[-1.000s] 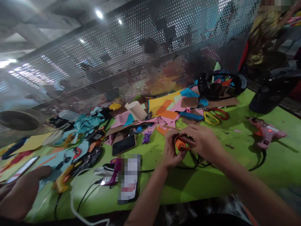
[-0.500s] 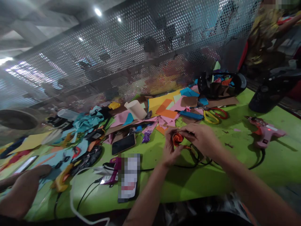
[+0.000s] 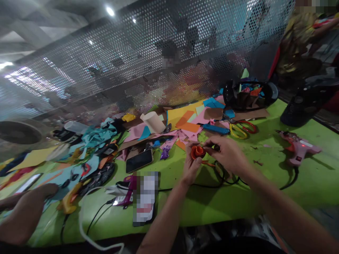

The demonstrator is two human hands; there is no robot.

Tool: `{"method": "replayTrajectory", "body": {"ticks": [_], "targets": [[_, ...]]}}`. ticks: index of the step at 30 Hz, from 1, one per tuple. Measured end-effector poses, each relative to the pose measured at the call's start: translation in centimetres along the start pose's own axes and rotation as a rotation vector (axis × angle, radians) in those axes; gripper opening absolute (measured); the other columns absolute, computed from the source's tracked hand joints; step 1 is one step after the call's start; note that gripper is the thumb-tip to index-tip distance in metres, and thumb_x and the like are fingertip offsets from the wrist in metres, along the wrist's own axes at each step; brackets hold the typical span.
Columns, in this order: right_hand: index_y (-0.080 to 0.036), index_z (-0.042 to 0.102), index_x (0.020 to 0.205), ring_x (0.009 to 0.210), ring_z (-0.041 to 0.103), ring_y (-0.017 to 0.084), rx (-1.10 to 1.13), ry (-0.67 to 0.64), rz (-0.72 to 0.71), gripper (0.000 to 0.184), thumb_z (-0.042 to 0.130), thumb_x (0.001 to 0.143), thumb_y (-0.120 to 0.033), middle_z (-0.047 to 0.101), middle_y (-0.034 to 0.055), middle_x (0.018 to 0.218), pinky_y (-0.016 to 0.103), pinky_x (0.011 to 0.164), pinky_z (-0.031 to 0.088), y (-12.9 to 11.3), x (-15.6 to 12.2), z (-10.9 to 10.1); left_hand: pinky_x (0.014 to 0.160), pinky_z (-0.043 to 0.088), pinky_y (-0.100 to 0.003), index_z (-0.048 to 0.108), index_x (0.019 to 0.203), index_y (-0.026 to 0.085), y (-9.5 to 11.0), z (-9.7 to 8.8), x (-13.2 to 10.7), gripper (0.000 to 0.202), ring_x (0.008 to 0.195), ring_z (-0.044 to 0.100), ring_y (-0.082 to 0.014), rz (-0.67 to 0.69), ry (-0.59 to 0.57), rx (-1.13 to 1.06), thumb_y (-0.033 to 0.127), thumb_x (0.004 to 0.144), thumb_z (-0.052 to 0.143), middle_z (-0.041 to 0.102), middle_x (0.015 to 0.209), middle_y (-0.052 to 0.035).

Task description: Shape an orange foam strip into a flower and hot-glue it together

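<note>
An orange paper flower (image 3: 197, 151), rolled into a spiral like a rose, sits in my left hand (image 3: 190, 169), whose fingers and thumb close around its base. At its right edge, my right hand (image 3: 229, 153) pinches the paper between thumb and fingertips. Just below the flower run thin orange strands (image 3: 209, 163) and a black cable (image 3: 206, 187). A small purple wrapped piece (image 3: 165, 152) lies to the left of my hands. Behind them are pink and orange paper sheets (image 3: 188, 121).
A pink glue gun (image 3: 299, 150) lies at right, near red and yellow-handled scissors (image 3: 242, 129). Phones (image 3: 139, 161), a cream roll (image 3: 153, 122) and a yellow glue gun (image 3: 70, 199) are at left, beside another person's arm (image 3: 23, 215). A perforated panel (image 3: 132, 67) stands behind.
The flower has turned in my left hand, so its spiral faces more upward. My right fingers have shifted slightly along its right edge.
</note>
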State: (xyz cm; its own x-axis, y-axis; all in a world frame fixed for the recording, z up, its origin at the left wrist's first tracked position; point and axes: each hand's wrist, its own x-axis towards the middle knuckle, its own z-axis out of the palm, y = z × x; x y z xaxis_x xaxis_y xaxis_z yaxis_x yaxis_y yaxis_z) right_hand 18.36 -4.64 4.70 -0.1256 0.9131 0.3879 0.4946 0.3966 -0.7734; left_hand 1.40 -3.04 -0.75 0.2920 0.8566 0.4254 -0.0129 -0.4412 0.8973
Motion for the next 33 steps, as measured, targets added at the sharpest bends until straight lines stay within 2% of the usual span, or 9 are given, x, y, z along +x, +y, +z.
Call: {"method": "replayTrajectory", "body": {"ticks": [6,10,15,19,24,29,33], "targets": [[-0.018,0.071,0.087,0.069,0.062,0.014,0.081,0.079,-0.014,0.009,0.063,0.088,-0.022,0.071,0.0007,0.078,0.024,0.063,0.043,-0.2,-0.2,-0.4,0.094,0.048,-0.038,0.049,0.123,0.027,-1.0,-0.2,0.1,0.052,0.103,0.055,-0.0207,-0.029,0.119,-0.090,0.065,0.086,0.052,0.053,0.111,-0.0065],[-0.019,0.074,0.092,0.077,0.064,0.016,0.098,0.015,-0.099,0.010,0.065,0.088,-0.022,0.069,0.0031,0.084,0.026,0.069,0.046,-0.4,-0.5,-0.3,0.096,0.047,-0.040,0.049,0.126,0.029,-1.5,-0.4,0.1,0.052,0.102,0.057,-0.0207,-0.053,0.130,-0.128,0.065,0.088,0.049,0.055,0.112,-0.0061],[-0.021,0.076,0.090,0.079,0.065,0.016,0.044,-0.039,-0.145,0.013,0.065,0.087,-0.015,0.066,0.0035,0.086,0.027,0.071,0.048,-0.2,-0.5,0.1,0.097,0.046,-0.041,0.050,0.125,0.027,-0.5,-0.1,0.2,0.062,0.105,0.058,-0.0231,-0.127,0.170,-0.134,0.070,0.082,0.056,0.059,0.115,-0.0080],[-0.021,0.075,0.085,0.076,0.064,0.016,0.034,-0.017,-0.169,0.010,0.067,0.085,-0.014,0.065,0.0026,0.082,0.026,0.066,0.047,0.2,-0.5,0.3,0.099,0.045,-0.037,0.051,0.127,0.025,0.8,0.1,0.3,0.068,0.106,0.058,-0.0225,-0.209,0.153,-0.161,0.073,0.079,0.056,0.062,0.109,-0.0071],[-0.020,0.071,0.077,0.071,0.062,0.015,0.065,-0.002,-0.138,0.008,0.070,0.083,-0.017,0.064,0.0018,0.077,0.025,0.062,0.045,0.3,-0.5,0.2,0.100,0.044,-0.038,0.054,0.123,0.023,1.6,0.1,0.4,0.067,0.108,0.057,-0.0240,-0.200,0.133,-0.148,0.072,0.077,0.060,0.061,0.110,-0.0073],[-0.020,0.071,0.077,0.073,0.064,0.017,0.155,-0.031,-0.078,0.008,0.069,0.085,-0.023,0.067,0.0020,0.077,0.027,0.066,0.047,0.2,-0.4,-0.2,0.103,0.042,-0.041,0.050,0.129,0.023,1.1,-0.1,0.3,0.070,0.112,0.057,-0.0263,-0.201,0.105,-0.141,0.072,0.079,0.057,0.060,0.117,-0.0088],[-0.020,0.071,0.081,0.078,0.065,0.018,0.190,-0.021,-0.045,0.010,0.066,0.088,-0.026,0.071,0.0023,0.081,0.029,0.072,0.047,0.2,-0.3,-0.3,0.105,0.040,-0.039,0.046,0.134,0.022,0.5,-0.3,0.2,0.072,0.115,0.054,-0.0255,-0.172,0.068,-0.098,0.071,0.082,0.053,0.059,0.119,-0.0085]]}}
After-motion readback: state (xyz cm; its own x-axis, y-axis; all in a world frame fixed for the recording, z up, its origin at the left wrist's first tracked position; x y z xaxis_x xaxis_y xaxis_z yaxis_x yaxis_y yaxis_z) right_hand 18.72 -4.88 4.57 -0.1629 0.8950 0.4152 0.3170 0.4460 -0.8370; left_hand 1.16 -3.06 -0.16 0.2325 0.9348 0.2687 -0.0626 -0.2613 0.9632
